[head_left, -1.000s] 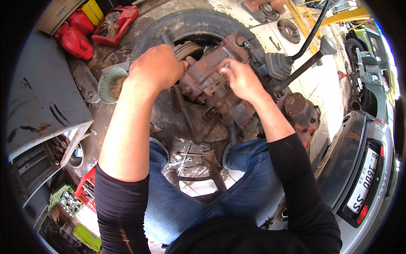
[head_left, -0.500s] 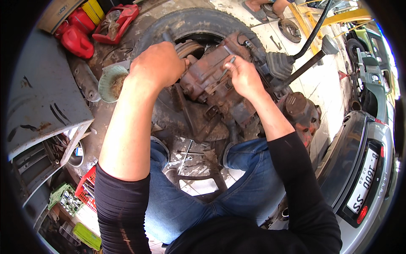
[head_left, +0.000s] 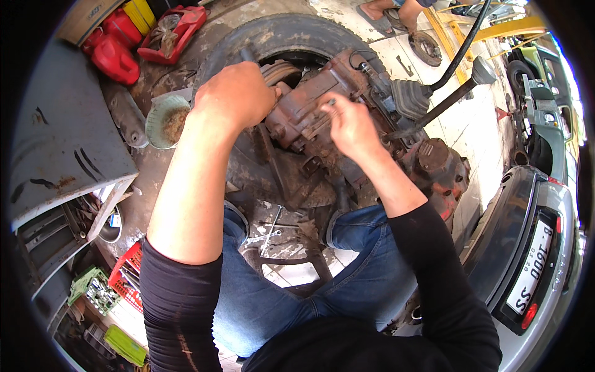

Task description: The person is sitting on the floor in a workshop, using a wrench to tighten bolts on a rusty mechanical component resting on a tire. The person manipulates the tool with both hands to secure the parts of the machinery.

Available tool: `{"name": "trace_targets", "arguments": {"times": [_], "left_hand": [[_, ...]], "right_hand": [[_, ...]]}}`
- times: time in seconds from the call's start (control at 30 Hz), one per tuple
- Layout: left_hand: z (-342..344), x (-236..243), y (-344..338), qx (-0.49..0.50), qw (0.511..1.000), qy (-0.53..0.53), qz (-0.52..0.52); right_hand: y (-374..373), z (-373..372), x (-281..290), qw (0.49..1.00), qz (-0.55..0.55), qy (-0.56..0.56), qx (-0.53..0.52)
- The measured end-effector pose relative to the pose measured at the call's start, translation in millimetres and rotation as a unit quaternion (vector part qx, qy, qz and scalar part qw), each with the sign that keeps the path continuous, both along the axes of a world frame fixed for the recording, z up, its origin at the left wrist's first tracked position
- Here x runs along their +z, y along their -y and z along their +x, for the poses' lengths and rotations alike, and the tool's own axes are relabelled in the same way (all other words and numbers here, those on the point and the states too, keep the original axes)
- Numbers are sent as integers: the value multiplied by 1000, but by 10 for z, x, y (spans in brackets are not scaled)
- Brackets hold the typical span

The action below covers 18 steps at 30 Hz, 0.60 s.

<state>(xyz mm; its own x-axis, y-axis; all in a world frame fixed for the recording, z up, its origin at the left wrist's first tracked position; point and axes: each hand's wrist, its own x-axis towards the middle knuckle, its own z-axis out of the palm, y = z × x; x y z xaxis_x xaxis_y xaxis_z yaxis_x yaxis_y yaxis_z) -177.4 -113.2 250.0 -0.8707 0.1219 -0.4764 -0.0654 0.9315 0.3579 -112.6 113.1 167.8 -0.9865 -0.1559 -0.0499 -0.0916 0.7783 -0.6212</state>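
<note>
A rust-brown gearbox [head_left: 299, 106] lies on a large tyre [head_left: 291, 30] in front of me. My left hand [head_left: 234, 96] is closed in a fist over the gearbox's left end, beside a ribbed round part [head_left: 280, 73]. A dark stub [head_left: 248, 54] sticks out beyond that fist; what the fist grips is hidden. My right hand [head_left: 352, 129] is over the middle of the casing, fingers pinched and slightly smeared by motion. A thin metal rod is in its fingers, mostly hidden now. Right of it are a rubber gear-lever boot [head_left: 409, 96] and a black lever [head_left: 462, 53].
Left stands a grey metal cabinet [head_left: 62, 136], with a pale green bowl [head_left: 156, 124] beside it. Red jerrycans [head_left: 116, 61] are farther back. Spanners [head_left: 268, 239] lie between my legs. A parked car [head_left: 527, 260] is at right. Another person's foot [head_left: 375, 18] shows at the far edge.
My right hand has shifted slightly left and down over the casing, and the rod shows less. My left hand stays closed in nearly the same place.
</note>
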Motion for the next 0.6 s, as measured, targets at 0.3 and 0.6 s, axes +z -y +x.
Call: {"name": "trace_targets", "arguments": {"times": [0.3, 0.6], "left_hand": [[7, -24, -39, -7, 1000, -14, 9], [12, 3, -39, -2, 1000, -13, 3]], "right_hand": [[-71, 36, -157, 999, -29, -22, 13], [-23, 119, -201, 998, -63, 27, 13]]}}
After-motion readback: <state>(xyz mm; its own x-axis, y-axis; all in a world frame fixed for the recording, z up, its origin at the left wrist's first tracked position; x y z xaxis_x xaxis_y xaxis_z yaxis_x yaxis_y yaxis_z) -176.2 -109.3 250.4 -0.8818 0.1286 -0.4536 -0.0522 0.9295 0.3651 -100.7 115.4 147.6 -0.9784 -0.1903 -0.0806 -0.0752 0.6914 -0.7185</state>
